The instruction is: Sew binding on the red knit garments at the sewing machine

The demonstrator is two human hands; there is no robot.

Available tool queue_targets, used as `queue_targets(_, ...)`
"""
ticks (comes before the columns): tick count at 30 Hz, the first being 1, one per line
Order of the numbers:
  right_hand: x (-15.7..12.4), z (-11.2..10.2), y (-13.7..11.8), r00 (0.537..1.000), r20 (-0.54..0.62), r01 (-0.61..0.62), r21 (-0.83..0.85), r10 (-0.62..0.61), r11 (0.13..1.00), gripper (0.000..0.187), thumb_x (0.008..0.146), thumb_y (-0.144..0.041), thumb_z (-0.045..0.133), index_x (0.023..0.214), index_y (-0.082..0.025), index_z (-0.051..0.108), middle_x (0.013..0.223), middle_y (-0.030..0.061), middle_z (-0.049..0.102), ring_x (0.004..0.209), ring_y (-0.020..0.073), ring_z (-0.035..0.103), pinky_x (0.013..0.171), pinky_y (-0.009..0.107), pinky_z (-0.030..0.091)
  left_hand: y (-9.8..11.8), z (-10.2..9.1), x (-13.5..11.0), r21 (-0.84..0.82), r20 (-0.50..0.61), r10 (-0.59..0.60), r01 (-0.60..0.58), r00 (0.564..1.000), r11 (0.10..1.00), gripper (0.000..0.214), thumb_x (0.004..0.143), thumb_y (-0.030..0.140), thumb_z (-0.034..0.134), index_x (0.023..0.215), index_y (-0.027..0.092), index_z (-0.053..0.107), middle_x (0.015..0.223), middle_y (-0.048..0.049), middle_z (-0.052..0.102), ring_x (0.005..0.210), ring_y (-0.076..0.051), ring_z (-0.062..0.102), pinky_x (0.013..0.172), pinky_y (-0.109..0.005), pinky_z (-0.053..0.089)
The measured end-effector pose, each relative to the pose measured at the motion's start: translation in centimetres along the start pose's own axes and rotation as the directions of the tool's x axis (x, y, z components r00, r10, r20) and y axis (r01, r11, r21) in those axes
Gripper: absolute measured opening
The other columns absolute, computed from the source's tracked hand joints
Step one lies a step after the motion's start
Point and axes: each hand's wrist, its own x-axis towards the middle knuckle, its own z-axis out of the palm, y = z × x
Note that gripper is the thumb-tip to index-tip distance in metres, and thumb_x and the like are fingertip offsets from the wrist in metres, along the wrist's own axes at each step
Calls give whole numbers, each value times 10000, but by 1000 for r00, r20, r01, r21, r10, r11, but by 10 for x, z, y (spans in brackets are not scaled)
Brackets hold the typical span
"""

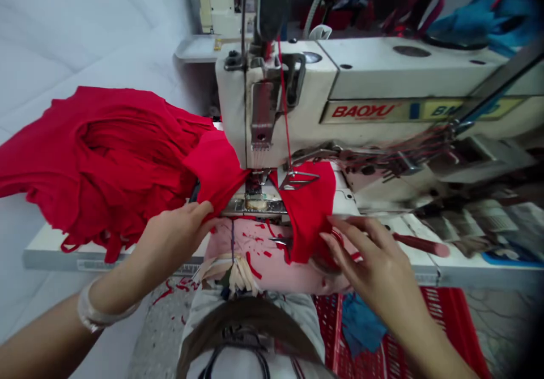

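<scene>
Nearest the lens, a fold of red knit fabric (114, 164) is pinched by the left hand (174, 237), while the right hand (365, 248) is held open, its fingertips (335, 221) laid on the fabric's other portion, near a red-handled tool (420, 245). The fabric passes under the presser foot (254, 183) of a BAOYU sewing machine (361, 73) on a white surface (55, 260). (Fingers are close to the needles (258, 148).) Puckering could be caused by uneven tension between the hands.

Your left hand (174, 238) lies palm-down, fingers together and pointing forward; your right hand (374, 263) angles inward, fingers spread and slightly curled.
</scene>
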Motion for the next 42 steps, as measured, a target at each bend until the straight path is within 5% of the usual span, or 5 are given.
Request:
queue_targets(10, 25, 34, -33, 984, -6, 169, -275, -178, 946, 163, 835, -41, 508, 949, -106, 604, 1005, 166, 610, 923, 278, 530, 812, 407, 513, -20, -4, -12, -396, 65, 42, -12, 997, 918, 359, 926, 541, 507, 1110, 246, 597, 943, -30, 700, 765, -178, 663, 620, -249, 447)
queue_targets(22, 12, 11, -11, 984, -52, 166, -97, -171, 981, 151, 928, -162, 506, 1037, -127, 604, 1021, 120, 656, 962, 263, 622, 870, 411, 538, -45, 19, -39, -991, 114, -267, 129, 957, 41, 371, 712, 414, 742, 1028, 246, 643, 918, -52, 709, 774, -184, 674, 664, -320, 563)
queue_targets(32, 5, -26, 12, 995, -54, 83, -78, -87, 993, 278, 961, -180, 477, 1193, -176, 630, 1099, 109, 688, 941, 216, 683, 798, 355, 552, -72, -13, -14, -991, -88, -592, -13, 801, 130, 154, 702, 350, 784, 838, 389, 727, 966, 112, 725, 755, -133, 624, 688, -340, 556)
queue_targets(37, -6, -54, 20, 961, -96, -177, 510, 260, 842, 147, 904, -254, 609, 980, -317, 717, 1118, 44, 696, 1003, 220, 684, 750, 357, 595, -77, -22, -11, -989, -146, -325, -148, 934, 20, 222, 573, 369, 913, 683, 374, 721, 723, 67, 628, 641, -96, 545, 469, -202, 393)
queue_targets(42, 29, -9, -12, 946, -233, 56, 804, 227, 592, 269, 982, -462, 451, 1032, -345, 689, 823, 15, 694, 768, 168, 697, 583, 301, 598, -27, -14, 24, -876, -481, -180, -460, 858, 146, 343, 744, 610, 742, 819, 277, 710, 798, 17, 650, 699, -102, 622, 444, -151, 416)
